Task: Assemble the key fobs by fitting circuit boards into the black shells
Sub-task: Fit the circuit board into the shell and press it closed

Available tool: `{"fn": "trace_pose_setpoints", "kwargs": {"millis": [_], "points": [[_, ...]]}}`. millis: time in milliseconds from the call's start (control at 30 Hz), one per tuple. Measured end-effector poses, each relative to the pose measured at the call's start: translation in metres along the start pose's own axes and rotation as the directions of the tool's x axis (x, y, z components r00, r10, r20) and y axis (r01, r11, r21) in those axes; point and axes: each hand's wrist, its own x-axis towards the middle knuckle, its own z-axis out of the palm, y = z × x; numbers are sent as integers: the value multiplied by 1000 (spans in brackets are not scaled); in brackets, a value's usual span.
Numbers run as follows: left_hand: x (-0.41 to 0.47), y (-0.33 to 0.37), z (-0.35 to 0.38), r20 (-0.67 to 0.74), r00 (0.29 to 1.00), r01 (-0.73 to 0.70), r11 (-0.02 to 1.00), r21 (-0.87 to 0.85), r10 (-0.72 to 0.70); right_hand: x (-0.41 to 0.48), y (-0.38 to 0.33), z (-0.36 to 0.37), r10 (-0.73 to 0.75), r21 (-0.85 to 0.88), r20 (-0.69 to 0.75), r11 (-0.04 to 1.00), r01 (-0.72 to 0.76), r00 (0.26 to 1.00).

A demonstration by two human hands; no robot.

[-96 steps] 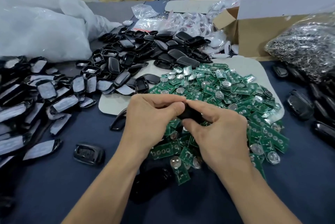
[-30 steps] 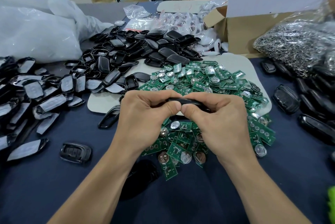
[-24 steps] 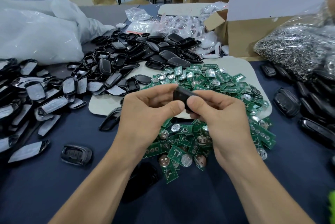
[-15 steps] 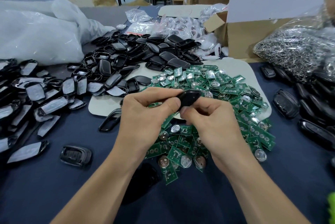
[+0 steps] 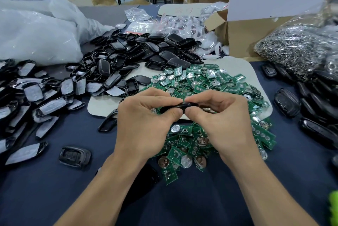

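Two hands are working one black shell [image 5: 180, 106] at the centre of view, just above the near edge of the circuit board pile [image 5: 210, 83].

Judging this as the seat-and-press step. To do it well:
- squeezing evenly at both ends so the board is going in flat, not cocked
- putting thumb pressure on the rim, not on the coin cell
- feeling for the snap before letting go

A tilted board is the likely failure, since the clips won't be catching.

Grip: at the shell's 9 o'clock end the left hand [image 5: 146, 121] is pinching it between thumb and forefinger, with the other fingers curled under. At the 3 o'clock end the right hand [image 5: 225, 121] is doing the same, thumbs nearly meeting. Both hands are closed on the shell, with nothing else in either. Can't tell if a board is already sitting inside, because the shell is edge-on and mostly hidden by fingers.

Supply, taken from the hands:
- 11 o'clock: empty shells [image 5: 137, 55]
- 12 to 5 o'clock: boards
- 8 o'clock: a lone shell [image 5: 75, 156], lying on the navy table cloth [image 5: 45, 198]
- 3 o'clock: dark, finished-looking fobs [image 5: 287, 101]
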Motion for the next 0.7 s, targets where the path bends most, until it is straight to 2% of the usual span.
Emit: {"fn": "trace_pose_setpoints", "kwargs": {"millis": [167, 367, 433, 500, 567, 700], "points": [[-1, -1, 1, 44, 999, -2, 999, -47, 4, 1, 0, -3, 76, 135, 47, 988, -82, 996], [-1, -2, 2, 67, 997, 51, 992, -117, -44, -1, 1, -1, 109, 149, 55, 982, -116, 993], [-1, -3, 3, 53, 997, 51, 995, -85, -46, 0, 2, 0, 107, 43, 72, 993, -111, 992], [-1, -3, 3, 59, 998, 30, 999, -11, -30, 2, 2, -1, 104, -134, 100, 987, -90, 990], [0, -4, 2, 65, 998, 3, 1000, 30, -5, 2, 2, -1, 106, -194, 97, 977, -85, 990], [2, -6, -3, 56, 995, 81, 995, -66, -77, 1, 2, 1, 133, 26, 13, 991, -133, 991]]}}
